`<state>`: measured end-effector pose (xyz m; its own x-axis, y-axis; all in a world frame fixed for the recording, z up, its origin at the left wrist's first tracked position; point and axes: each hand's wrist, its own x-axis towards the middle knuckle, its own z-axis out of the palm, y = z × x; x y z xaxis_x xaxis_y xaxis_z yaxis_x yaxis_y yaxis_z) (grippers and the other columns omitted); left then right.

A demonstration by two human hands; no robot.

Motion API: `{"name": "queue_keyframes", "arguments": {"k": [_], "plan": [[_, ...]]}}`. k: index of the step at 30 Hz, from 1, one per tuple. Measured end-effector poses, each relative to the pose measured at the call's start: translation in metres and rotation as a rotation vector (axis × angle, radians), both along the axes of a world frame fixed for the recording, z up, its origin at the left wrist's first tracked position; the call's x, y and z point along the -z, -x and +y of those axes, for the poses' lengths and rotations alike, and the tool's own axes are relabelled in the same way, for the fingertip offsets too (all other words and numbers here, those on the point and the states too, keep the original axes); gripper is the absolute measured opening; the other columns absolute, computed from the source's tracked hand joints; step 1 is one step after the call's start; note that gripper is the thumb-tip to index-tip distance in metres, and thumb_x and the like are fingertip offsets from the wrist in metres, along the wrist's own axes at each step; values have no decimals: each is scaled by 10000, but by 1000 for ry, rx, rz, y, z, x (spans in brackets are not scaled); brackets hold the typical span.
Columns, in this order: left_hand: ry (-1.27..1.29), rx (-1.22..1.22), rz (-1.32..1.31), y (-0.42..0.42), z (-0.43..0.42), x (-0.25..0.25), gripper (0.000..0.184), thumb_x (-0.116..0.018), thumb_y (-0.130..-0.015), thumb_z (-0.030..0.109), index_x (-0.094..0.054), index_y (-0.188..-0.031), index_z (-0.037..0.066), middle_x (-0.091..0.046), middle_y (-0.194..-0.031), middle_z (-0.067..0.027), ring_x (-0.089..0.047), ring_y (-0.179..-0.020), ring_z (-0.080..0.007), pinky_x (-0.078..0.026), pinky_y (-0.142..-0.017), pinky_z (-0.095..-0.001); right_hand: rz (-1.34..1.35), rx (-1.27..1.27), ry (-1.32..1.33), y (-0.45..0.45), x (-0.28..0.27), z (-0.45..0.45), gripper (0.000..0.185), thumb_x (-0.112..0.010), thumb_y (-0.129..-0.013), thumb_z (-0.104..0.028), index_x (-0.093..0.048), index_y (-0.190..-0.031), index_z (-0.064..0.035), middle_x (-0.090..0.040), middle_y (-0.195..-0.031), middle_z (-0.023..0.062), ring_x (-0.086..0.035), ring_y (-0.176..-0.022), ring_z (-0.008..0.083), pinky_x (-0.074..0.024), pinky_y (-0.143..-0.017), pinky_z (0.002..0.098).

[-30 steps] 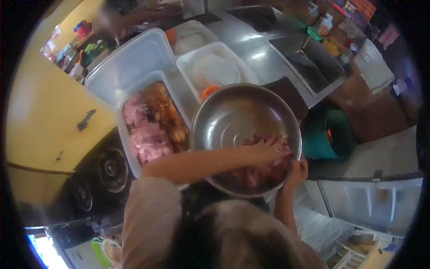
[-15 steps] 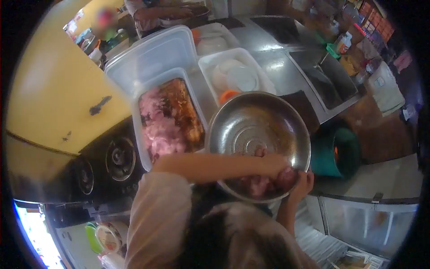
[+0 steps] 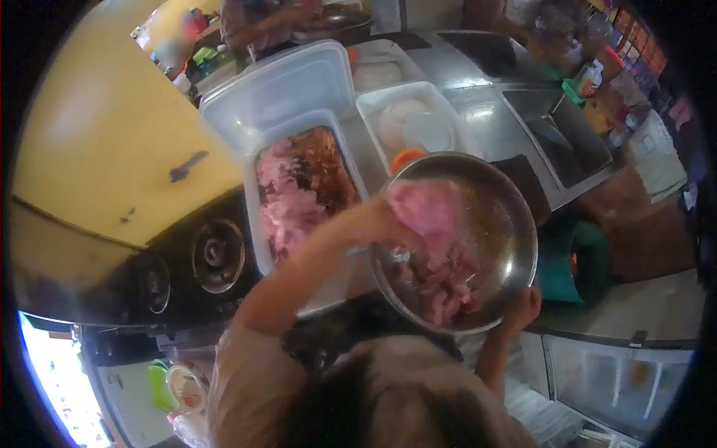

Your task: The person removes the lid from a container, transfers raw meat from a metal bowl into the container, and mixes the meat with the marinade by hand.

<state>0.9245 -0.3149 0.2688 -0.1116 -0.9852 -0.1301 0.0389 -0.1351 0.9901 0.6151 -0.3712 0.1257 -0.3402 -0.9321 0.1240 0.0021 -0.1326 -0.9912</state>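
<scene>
A wide steel bowl is tilted in front of me, with pieces of raw meat lying in its lower part. My left hand, blurred, is closed on a clump of pink raw meat above the bowl's left side. At the lower right, my right hand grips the bowl's rim; its fingers are partly hidden. To the left stands a clear plastic container holding pink raw meat beside brown, sauce-covered meat.
A translucent lid leans behind the container. A white tray holds pale round items. Stove burners are on the left, a sink at the back right, and a green bucket right of the bowl. Another person's arm shows behind.
My left hand has risen from the bottom of the bowl, moving up and left with a clump of raw meat. My right hand stays on the rim. The whole view has shifted slightly.
</scene>
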Motion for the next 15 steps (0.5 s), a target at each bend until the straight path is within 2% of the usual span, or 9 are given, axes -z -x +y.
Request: {"name": "queue_keyframes", "arguments": {"k": [1, 4, 6, 8, 10, 13, 15], "plan": [[191, -23, 59, -19, 7, -2, 558, -711, -589, 83, -482, -1097, 61, -557, -949, -19, -527, -847, -118, -453, -724, -251, -40, -1, -25, -7, -14, 3, 47, -503, -704, -69, -493, -674, -34, -458, -664, -10, -418, -617, 80, -361, -568, 219], [96, -328, -121, -71, 33, -10, 546, -704, -590, 66, -484, -1089, 60, -549, -983, -22, -527, -881, -132, -460, -710, -262, -205, -42, -56, -14, -22, 7, 50, -503, -703, -70, -489, -670, -35, -443, -658, -19, -404, -615, 76, -353, -571, 215], [117, -572, -479, -129, 47, 33, 514, -658, -626, 14, -477, -1104, 59, -547, -981, -11, -522, -889, -124, -451, -740, -262, -91, -33, -51, 2, -1, 1, 51, -519, -709, -57, -517, -737, -14, -505, -752, 12, -437, -664, 102, -376, -614, 231], [189, -666, -644, -179, 52, 74, 531, -639, -627, 5, -455, -1123, 54, -548, -933, -20, -528, -847, -132, -450, -713, -260, -36, -33, -40, 13, 15, -4, 80, -528, -708, -51, -534, -773, -4, -536, -812, 29, -452, -707, 116, -384, -653, 239], [209, -650, -535, -196, 56, 85, 560, -625, -621, 23, -422, -1142, 38, -555, -837, -48, -544, -766, -161, -455, -656, -262, -38, -43, -22, 17, 18, -5, 92, -532, -699, -52, -540, -778, -6, -536, -836, 32, -449, -746, 118, -374, -687, 241], [279, -544, -438, -190, 57, 81, 485, -589, -635, 17, -471, -1104, 44, -560, -819, -54, -544, -713, -148, -447, -614, -249, 125, -6, -63, 8, -3, 0, 100, -534, -689, -69, -542, -765, -5, -533, -811, 36, -453, -739, 129, -379, -679, 248], [168, -397, -775, -170, 52, 45, 417, -569, -645, 32, -510, -1058, 46, -570, -815, -62, -553, -681, -150, -449, -605, -251, 124, 20, -93, -2, -18, 3, 100, -532, -689, -83, -540, -750, -5, -532, -802, 42, -452, -740, 131, -376, -683, 249]]}}
